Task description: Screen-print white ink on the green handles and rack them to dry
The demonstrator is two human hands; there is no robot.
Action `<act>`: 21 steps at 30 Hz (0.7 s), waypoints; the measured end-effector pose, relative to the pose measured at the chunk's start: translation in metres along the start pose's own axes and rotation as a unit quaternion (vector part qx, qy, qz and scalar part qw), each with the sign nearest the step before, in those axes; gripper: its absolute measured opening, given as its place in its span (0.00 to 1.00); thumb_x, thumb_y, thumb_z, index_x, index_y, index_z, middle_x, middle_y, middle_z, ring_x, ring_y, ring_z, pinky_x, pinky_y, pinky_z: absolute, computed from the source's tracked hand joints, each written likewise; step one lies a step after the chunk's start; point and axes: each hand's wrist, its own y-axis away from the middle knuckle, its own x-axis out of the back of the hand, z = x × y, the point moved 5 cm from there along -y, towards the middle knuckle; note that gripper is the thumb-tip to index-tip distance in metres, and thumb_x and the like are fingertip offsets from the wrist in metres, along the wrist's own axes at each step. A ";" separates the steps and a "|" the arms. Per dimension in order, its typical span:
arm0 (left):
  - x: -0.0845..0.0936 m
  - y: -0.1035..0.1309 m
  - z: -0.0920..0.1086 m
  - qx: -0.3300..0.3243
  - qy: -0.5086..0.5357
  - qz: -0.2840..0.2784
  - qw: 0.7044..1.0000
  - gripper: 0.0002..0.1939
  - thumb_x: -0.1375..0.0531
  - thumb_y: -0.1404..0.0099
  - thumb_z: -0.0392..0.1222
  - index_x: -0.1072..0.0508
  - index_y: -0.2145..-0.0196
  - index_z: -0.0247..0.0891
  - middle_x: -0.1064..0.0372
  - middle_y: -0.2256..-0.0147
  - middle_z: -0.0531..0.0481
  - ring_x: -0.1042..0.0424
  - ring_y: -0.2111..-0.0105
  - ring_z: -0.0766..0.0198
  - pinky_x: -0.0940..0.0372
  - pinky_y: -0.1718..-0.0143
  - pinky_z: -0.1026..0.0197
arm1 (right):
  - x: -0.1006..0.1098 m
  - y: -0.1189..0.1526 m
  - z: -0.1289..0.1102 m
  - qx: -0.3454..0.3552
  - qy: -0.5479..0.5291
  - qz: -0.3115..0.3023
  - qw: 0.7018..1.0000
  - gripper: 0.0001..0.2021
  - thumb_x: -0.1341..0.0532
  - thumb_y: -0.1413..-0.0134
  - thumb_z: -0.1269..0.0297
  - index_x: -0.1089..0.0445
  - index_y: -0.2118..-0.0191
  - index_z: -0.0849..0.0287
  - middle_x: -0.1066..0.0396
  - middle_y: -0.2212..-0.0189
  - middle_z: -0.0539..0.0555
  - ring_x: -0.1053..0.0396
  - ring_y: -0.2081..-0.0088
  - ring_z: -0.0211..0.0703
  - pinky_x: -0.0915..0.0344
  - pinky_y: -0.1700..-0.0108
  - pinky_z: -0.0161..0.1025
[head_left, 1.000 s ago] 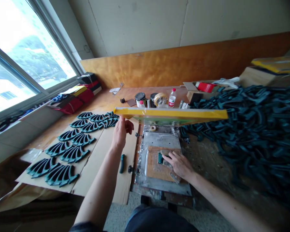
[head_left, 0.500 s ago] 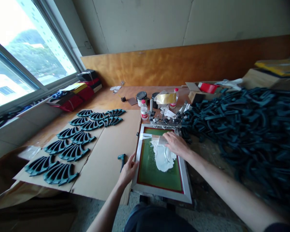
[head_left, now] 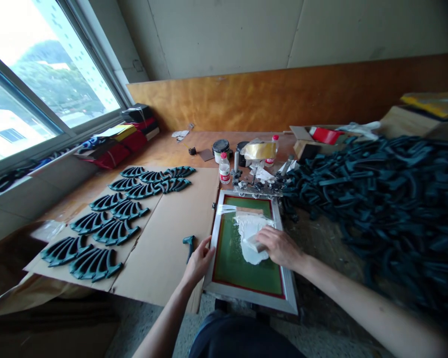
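Observation:
A screen-printing frame (head_left: 291, 293) with a pale metal rim and green mesh (head_left: 242, 278) lies in front of me. White ink (head_left: 251, 226) is spread thickly over the mesh's middle. My right hand (head_left: 281, 246) is closed on a small pale scraper (head_left: 257, 243), whose blade sits in the ink; my fingers partly cover it. At the frame's left rim, my left hand (head_left: 198, 261) grips the edge with its fingers curled. Just left of that hand, one dark green curved handle-like part (head_left: 188, 243) lies on the cardboard (head_left: 160, 263).
Rows of dark green curved parts (head_left: 115, 231) are fanned out on the cardboard. A big pile of similar parts (head_left: 388, 199) rises on the right. Behind the frame stand a red-capped bottle (head_left: 224, 171), a lidded tub (head_left: 221, 148) and metal clamp hardware (head_left: 257, 188).
My right hand has moved the scraper toward me, from the far part of the ink to its near part. The left hand stays at the frame's left rim.

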 end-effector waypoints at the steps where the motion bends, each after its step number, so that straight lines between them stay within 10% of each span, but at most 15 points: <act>1: 0.000 0.000 0.000 -0.002 0.006 -0.001 1.000 0.33 0.41 0.43 0.58 0.32 0.43 0.39 0.33 0.75 0.55 0.36 0.76 0.65 0.43 0.74 0.65 | -0.003 0.004 -0.004 0.006 0.017 0.038 0.999 0.14 0.50 0.48 0.80 0.29 0.65 0.61 0.30 0.68 0.56 0.34 0.61 0.46 0.36 0.59 0.40; 6: -0.001 0.000 -0.003 0.004 0.040 0.004 0.999 0.36 0.41 0.44 0.60 0.34 0.43 0.37 0.36 0.77 0.57 0.38 0.78 0.67 0.45 0.76 0.66 | -0.008 0.021 -0.014 0.036 0.000 0.045 0.998 0.13 0.48 0.47 0.78 0.28 0.61 0.60 0.29 0.66 0.56 0.33 0.60 0.46 0.35 0.57 0.41; 11: 0.005 0.004 0.015 -0.006 0.065 -0.035 0.997 0.40 0.40 0.43 0.60 0.40 0.39 0.36 0.40 0.79 0.59 0.43 0.80 0.70 0.49 0.79 0.67 | 0.030 -0.034 0.024 -0.109 -0.005 0.040 0.993 0.18 0.37 0.46 0.68 0.32 0.48 0.52 0.27 0.62 0.52 0.31 0.60 0.43 0.34 0.57 0.38; 17: 0.033 0.020 0.101 -0.025 0.154 -0.028 0.987 0.30 0.42 0.42 0.63 0.27 0.51 0.36 0.31 0.73 0.52 0.34 0.75 0.67 0.43 0.76 0.67 | 0.086 -0.038 0.096 -0.261 0.046 0.158 0.951 0.23 0.42 0.41 0.54 0.37 0.41 0.52 0.29 0.63 0.54 0.31 0.66 0.44 0.36 0.65 0.38; 21: 0.045 0.006 0.179 -0.141 0.232 0.017 0.962 0.27 0.46 0.39 0.64 0.26 0.58 0.37 0.27 0.64 0.48 0.31 0.70 0.64 0.38 0.73 0.65 | 0.063 0.016 0.124 -0.346 -0.001 0.170 0.923 0.17 0.48 0.38 0.53 0.29 0.59 0.60 0.28 0.67 0.56 0.32 0.67 0.46 0.36 0.64 0.41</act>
